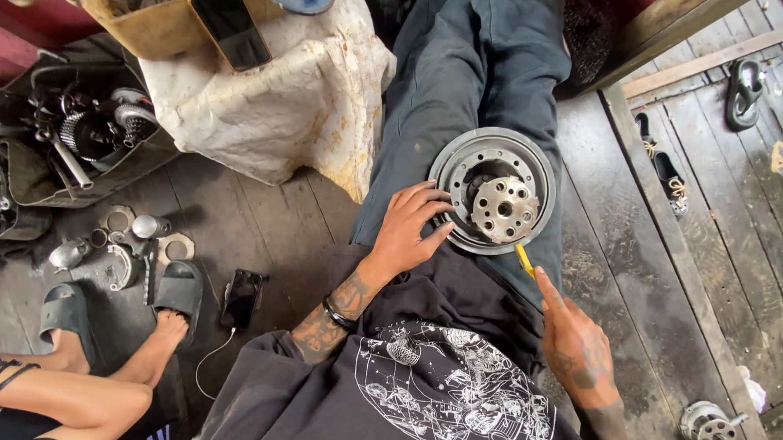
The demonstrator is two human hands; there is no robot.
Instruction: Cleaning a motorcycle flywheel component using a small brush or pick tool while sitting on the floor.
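Flywheel (491,189) lies flat on the person's thigh (455,82), left hand (406,232) spread open, steadying its near rim, right hand (574,342) closed on a yellow-handled tool (524,259) (tip hidden), best kept square to the hub (504,208).

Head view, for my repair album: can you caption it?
Left hand steadies a round metal hub on the lap; right hand holds a yellow tool at its rim.
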